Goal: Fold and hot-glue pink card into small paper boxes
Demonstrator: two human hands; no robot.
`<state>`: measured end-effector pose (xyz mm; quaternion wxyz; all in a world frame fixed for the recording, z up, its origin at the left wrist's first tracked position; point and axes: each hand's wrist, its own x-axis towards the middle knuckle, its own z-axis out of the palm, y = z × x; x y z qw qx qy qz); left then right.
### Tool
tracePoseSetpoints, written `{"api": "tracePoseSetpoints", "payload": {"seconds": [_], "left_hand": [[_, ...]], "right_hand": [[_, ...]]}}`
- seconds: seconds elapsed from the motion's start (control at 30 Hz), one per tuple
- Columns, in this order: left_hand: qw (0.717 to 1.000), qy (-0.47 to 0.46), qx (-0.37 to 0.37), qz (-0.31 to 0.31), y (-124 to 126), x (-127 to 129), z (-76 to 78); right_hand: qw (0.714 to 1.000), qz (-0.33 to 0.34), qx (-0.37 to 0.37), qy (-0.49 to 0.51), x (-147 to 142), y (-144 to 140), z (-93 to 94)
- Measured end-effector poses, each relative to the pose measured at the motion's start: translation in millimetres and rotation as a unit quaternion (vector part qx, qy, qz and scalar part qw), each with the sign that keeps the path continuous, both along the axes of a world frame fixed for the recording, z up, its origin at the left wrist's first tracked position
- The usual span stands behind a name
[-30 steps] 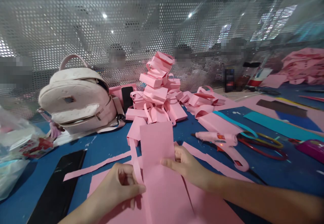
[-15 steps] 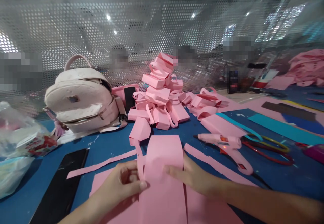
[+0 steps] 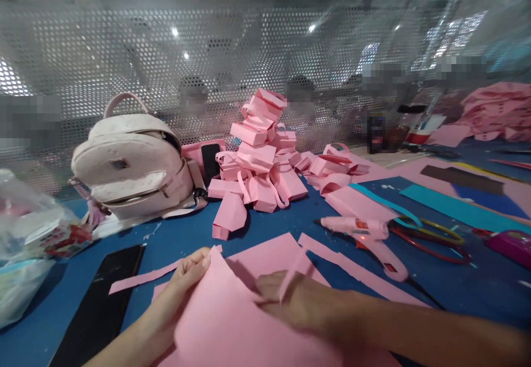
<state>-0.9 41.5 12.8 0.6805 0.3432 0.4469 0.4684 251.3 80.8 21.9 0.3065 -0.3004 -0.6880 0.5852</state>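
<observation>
A large sheet of pink paper [image 3: 240, 323] is tilted up in front of me. My left hand [image 3: 186, 278] pinches its upper left edge between thumb and fingers. My right hand [image 3: 294, 299] is at the sheet's right edge, slightly blurred, with its fingertips partly hidden. A narrow pink paper strip [image 3: 291, 274] sticks up from between its fingers. Beneath lies more flat pink paper [image 3: 277, 253]. Long torn pink strips rest to the left [image 3: 145, 278] and to the right [image 3: 352, 267].
Folded pink paper bags [image 3: 257, 160] are piled at the back. A pink glue gun [image 3: 365, 231] lies at right near red- and yellow-handled scissors [image 3: 435, 245]. A black phone-like slab [image 3: 99, 300], a white backpack [image 3: 133, 162] and a plastic bag [image 3: 25, 218] occupy the left.
The sheet has swung from lying upright to a slant. My left hand has moved up along its edge, and my right hand has drawn nearer, now with the narrow strip.
</observation>
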Motion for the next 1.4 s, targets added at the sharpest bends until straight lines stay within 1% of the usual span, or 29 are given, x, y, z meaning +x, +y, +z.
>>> {"api": "tracePoseSetpoints", "payload": {"seconds": [0.07,0.13,0.27,0.37,0.43,0.53,0.7,0.87,1.0,1.17,1.4], "left_hand": [[0.998,0.049,0.023,-0.039,4.5,-2.9,2.1],[0.993,0.075,0.039,-0.078,7.7,-1.9,4.9],[0.985,0.107,0.061,-0.117,4.7,13.2,9.4],[0.977,0.152,0.094,-0.118,-5.1,29.1,11.4],[0.965,0.203,0.115,-0.116,-12.4,37.6,13.4],[0.956,0.239,0.122,-0.121,-19.9,44.3,17.1],[0.947,0.270,0.114,-0.131,-22.6,44.3,18.5],[0.946,0.275,0.114,-0.125,-22.9,42.9,15.3],[0.938,0.311,0.116,-0.103,-24.4,43.8,17.3],[0.905,0.374,0.176,-0.099,-25.9,44.9,17.6],[0.872,0.388,0.274,-0.116,-28.2,36.0,6.2]], "right_hand": [[1.000,0.017,0.000,-0.006,-2.2,3.0,2.7],[0.999,0.039,-0.002,-0.014,-3.9,7.0,5.5],[0.997,0.078,0.001,-0.018,-6.2,12.2,5.5],[0.994,0.109,-0.008,-0.028,-8.4,9.8,1.0],[0.991,0.124,-0.026,-0.047,-10.1,5.8,-0.7],[0.989,0.131,-0.024,-0.059,-11.5,0.1,1.1],[0.987,0.141,0.019,-0.077,-11.7,-2.8,5.4],[0.984,0.165,0.000,-0.064,-14.9,-2.2,4.5],[0.985,0.159,-0.027,-0.060,-15.7,-1.0,6.5],[0.986,0.149,-0.036,-0.059,-14.1,-1.4,5.9],[0.987,0.149,-0.027,-0.060,-13.8,-1.5,5.4]]}}
